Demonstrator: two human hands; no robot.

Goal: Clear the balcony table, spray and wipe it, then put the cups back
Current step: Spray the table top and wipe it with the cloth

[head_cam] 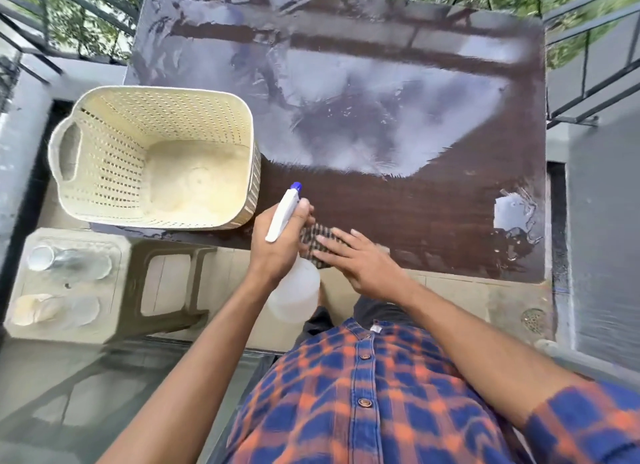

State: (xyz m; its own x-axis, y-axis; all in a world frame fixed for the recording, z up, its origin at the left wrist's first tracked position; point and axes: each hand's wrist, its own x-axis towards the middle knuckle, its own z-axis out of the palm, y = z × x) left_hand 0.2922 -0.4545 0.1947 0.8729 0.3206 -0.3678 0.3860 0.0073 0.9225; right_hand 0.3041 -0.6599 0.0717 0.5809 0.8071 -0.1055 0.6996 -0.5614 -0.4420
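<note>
At table edge, left hand grips spray bottle; right hand, fingers straight, covers probable cloth.

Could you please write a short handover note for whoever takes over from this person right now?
Left hand grips the spray bottle by its neck; right hand lies flat on the checked cloth at the table's near edge. Cups are off the table, on the stool to the left; the empty basket stands on the table's left corner. The table looks wet in places. Still to do: wipe it, return the cups.
</note>
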